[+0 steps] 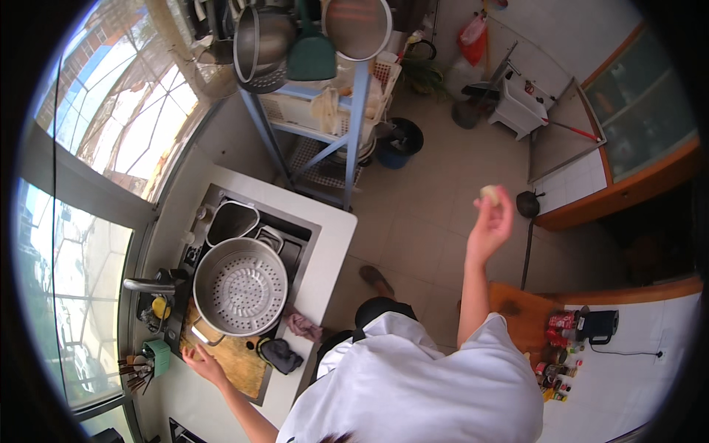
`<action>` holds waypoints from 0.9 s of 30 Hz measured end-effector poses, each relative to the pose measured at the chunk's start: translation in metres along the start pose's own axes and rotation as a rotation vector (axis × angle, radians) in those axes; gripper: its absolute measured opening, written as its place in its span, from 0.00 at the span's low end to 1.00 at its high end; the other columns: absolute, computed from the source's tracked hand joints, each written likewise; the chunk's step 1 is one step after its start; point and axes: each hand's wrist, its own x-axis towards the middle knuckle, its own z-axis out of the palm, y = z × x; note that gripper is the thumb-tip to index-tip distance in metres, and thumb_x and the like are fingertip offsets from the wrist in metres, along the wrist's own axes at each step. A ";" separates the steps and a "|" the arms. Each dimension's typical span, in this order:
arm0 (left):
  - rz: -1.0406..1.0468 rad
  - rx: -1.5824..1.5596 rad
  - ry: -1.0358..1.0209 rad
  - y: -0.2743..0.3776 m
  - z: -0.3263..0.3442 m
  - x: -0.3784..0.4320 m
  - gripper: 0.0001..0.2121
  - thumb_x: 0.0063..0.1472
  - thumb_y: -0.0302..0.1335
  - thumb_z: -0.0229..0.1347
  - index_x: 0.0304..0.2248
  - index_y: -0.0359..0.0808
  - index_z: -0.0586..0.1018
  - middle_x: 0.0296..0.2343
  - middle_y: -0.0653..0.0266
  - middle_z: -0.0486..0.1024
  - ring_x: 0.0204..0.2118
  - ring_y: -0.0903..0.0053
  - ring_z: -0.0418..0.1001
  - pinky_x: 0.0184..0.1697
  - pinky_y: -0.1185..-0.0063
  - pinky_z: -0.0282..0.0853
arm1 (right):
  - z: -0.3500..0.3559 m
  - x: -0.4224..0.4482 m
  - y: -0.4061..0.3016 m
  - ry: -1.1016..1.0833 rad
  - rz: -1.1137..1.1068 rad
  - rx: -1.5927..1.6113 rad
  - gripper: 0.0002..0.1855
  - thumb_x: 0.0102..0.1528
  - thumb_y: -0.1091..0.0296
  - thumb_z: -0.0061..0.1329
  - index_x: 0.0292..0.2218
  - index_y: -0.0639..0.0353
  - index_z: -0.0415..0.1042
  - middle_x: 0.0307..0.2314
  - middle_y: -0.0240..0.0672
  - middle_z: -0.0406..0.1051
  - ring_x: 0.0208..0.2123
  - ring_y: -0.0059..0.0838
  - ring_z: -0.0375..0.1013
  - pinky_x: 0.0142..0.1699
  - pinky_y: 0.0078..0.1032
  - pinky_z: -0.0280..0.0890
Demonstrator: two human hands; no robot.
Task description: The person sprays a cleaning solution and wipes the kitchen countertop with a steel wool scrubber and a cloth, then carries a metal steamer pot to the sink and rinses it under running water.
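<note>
My right hand point(491, 224) is raised over the tiled floor, its fingers closed on a small pale round lump point(489, 194); I cannot tell what it is made of. My left hand point(204, 365) is half curled, palm up, above the edge of a worn wooden cutting board point(243, 365). Whether a small thing lies in its fingers is unclear. Just beyond it is the loop handle point(206, 335) of a metal steamer pot point(241, 287) with a perforated bottom. The steamer rests over the sink point(302, 243), partly on the board.
A metal faucet point(149, 285) reaches in from the window side. On the counter point(338, 232) lie a dark cloth point(281, 355) and a pinkish rag point(302, 323). A green utensil holder point(157, 357) stands at left. A blue metal rack point(357, 127) and a bucket point(400, 144) stand ahead; a wooden board point(518, 318) is at right.
</note>
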 end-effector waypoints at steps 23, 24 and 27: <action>-0.278 0.522 -0.223 0.058 0.050 -0.215 0.28 0.49 0.29 0.61 0.49 0.31 0.66 0.43 0.45 0.66 0.46 0.52 0.64 0.49 0.65 0.65 | 0.058 -0.080 0.233 -1.401 0.081 -0.338 0.13 0.57 0.67 0.49 0.44 0.58 0.72 0.38 0.37 0.75 0.37 0.31 0.76 0.42 0.27 0.69; -0.318 0.519 -0.238 0.060 0.058 -0.218 0.29 0.49 0.30 0.61 0.50 0.32 0.65 0.45 0.45 0.64 0.47 0.51 0.64 0.49 0.64 0.65 | 0.064 -0.096 0.218 -1.456 0.075 -0.264 0.13 0.57 0.67 0.49 0.43 0.57 0.72 0.38 0.37 0.75 0.37 0.32 0.76 0.41 0.27 0.69; -0.298 0.588 -0.216 0.051 0.069 -0.223 0.33 0.48 0.31 0.63 0.54 0.35 0.63 0.49 0.48 0.61 0.50 0.52 0.62 0.49 0.63 0.65 | 0.088 -0.141 0.152 -1.630 -0.048 -0.089 0.11 0.55 0.68 0.49 0.41 0.57 0.72 0.35 0.36 0.75 0.34 0.34 0.76 0.39 0.29 0.69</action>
